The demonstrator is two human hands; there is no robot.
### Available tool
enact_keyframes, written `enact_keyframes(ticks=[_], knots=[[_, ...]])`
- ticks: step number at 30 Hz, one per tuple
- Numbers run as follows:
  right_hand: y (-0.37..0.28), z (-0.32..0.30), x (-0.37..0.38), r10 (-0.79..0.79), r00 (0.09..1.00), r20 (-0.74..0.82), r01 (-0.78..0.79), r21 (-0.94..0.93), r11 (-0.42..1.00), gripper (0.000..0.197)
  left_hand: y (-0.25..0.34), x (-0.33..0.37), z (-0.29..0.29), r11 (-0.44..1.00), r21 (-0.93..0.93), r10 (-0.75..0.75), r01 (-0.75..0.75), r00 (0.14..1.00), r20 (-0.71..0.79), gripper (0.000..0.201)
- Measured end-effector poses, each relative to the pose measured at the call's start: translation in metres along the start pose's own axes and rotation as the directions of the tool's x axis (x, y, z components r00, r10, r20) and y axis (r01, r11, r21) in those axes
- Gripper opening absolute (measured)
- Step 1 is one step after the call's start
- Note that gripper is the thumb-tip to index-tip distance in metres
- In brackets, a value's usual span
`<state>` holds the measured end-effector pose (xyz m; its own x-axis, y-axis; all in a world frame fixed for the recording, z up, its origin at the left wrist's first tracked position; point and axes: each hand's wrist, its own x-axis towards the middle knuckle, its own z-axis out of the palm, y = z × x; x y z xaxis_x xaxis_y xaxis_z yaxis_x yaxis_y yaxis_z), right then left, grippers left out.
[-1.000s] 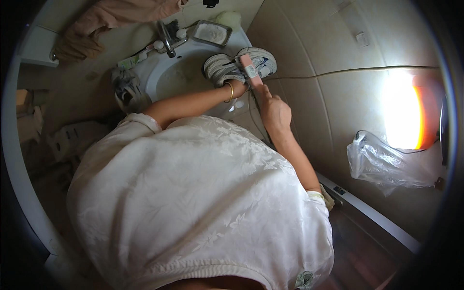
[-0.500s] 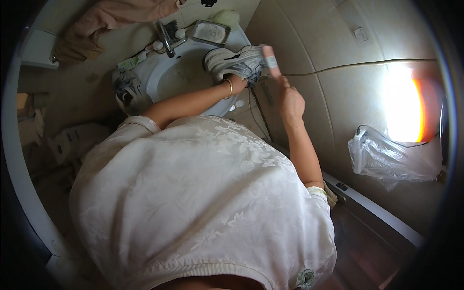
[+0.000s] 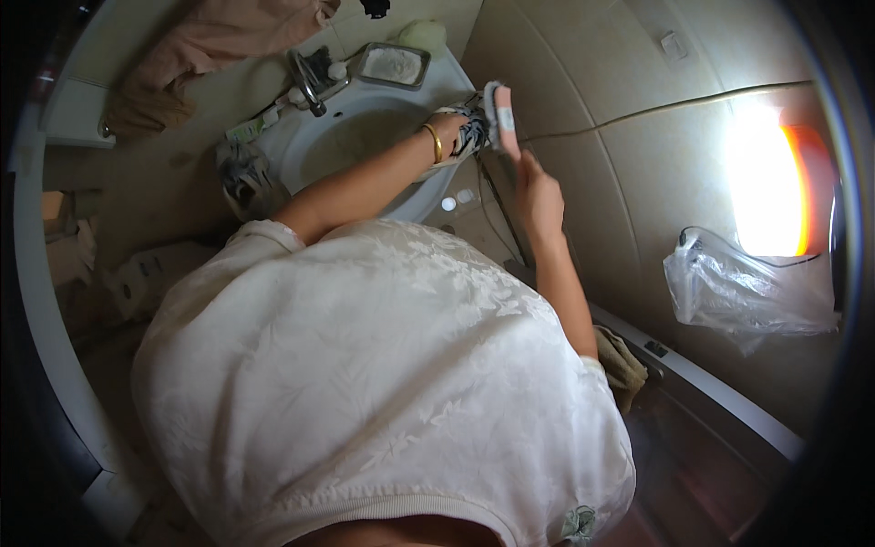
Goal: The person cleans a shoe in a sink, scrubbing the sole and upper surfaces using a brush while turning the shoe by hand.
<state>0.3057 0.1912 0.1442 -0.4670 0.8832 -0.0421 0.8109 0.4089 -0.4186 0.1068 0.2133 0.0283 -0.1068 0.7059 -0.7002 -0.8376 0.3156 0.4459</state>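
My left hand is closed on a grey-and-white sneaker at the right side of the white washbasin. My forearm and hand hide much of that shoe. In my right hand is the handle of a pink scrub brush. Its pale bristles face left, close beside the sneaker; whether they touch it I cannot tell. A second sneaker, grey and dark, rests at the basin's left edge.
Behind the basin are a faucet, a metal tray of white powder and a tube. A tiled wall stands close on the right, with a bright lamp and a plastic bag. Pinkish cloth hangs at upper left.
The sneaker has turned and shifted, so its long side no longer shows over the basin. The brush has come down slightly and turned, with its bristles now showing beside the shoe.
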Motion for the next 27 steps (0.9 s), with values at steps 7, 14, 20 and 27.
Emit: enact_keyframes(ticks=[7, 14, 20, 27], knots=[[0.013, 0.021, 0.023, 0.069, 0.987, 0.148, -0.052, -0.119, 0.992, 0.035, 0.003, 0.020, -0.005, 0.995, -0.028, -0.098, 0.097, 0.994, -0.042, 0.023], [-0.026, -0.008, -0.009, 0.015, 0.976, 0.216, 0.012, -0.122, 0.992, 0.030, 0.010, -0.028, 0.022, 0.997, -0.072, 0.011, -0.010, 1.000, 0.014, 0.034], [-0.009, -0.005, 0.035, 0.041, 0.991, 0.127, -0.023, -0.137, 0.990, 0.025, 0.010, -0.002, 0.012, 0.983, -0.171, -0.045, 0.064, 0.992, 0.114, 0.037], [-0.006, 0.011, 0.033, 0.034, 0.984, 0.175, 0.004, -0.213, 0.977, 0.019, 0.005, 0.007, 0.011, 0.987, -0.155, -0.030, 0.052, 0.990, 0.139, 0.044]])
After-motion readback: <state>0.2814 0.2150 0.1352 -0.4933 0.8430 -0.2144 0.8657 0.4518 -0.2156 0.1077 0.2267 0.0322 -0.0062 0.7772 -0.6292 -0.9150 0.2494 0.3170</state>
